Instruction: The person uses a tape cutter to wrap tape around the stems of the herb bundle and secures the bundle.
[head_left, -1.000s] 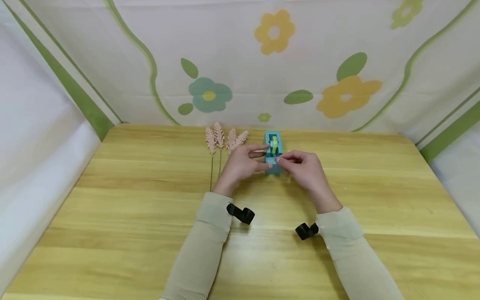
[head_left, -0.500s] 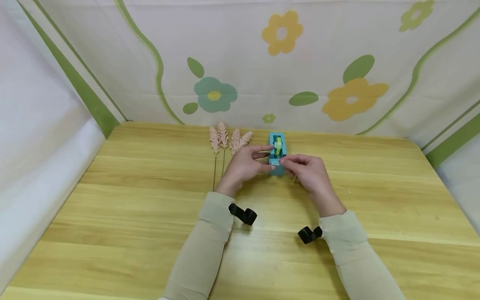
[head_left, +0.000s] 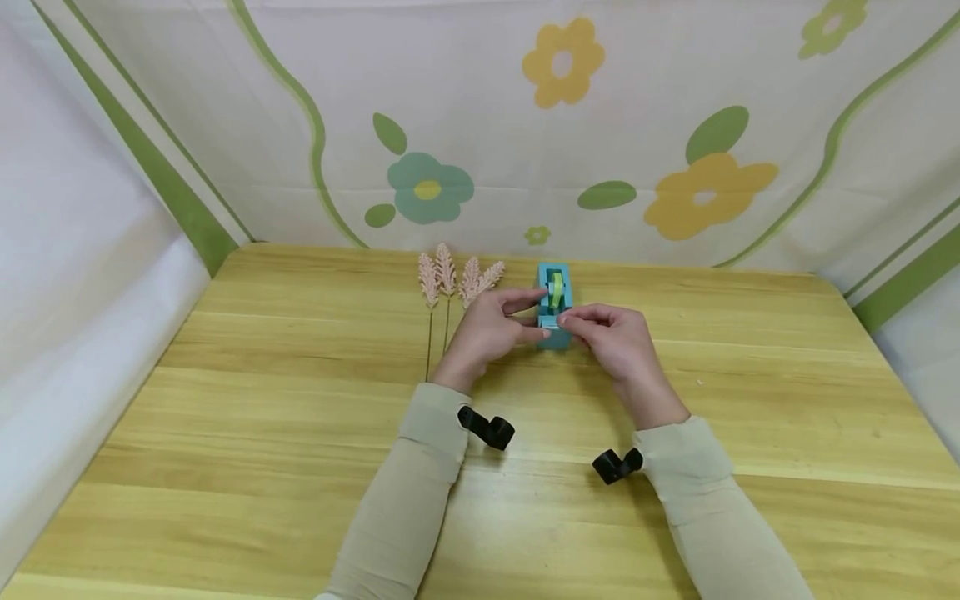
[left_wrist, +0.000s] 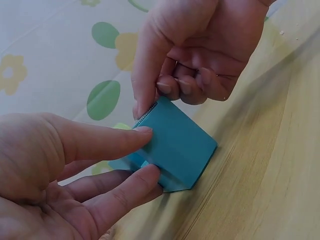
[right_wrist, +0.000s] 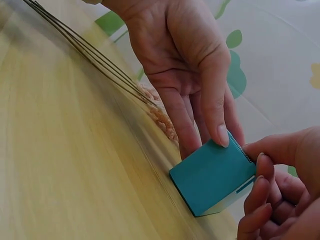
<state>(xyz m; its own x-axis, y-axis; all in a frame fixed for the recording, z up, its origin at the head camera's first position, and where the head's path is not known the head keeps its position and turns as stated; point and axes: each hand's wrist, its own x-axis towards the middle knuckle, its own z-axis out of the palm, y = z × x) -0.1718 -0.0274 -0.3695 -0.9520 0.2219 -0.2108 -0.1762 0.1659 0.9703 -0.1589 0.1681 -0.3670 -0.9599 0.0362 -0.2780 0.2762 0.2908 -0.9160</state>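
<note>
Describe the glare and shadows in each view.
Head: pale glare on the table between the sleeves; left wrist: soft shadow slanting across the table; right wrist: one side of the tape dispenser looks paler than its front.

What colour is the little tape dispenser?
Turquoise; the tape dispenser shows best in the right wrist view.

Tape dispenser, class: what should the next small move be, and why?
Probably, the right hand should ease a little tape past the toothed edge: its fingertips pinch at that edge, while the left hand steadies the blue dispenser.
</note>
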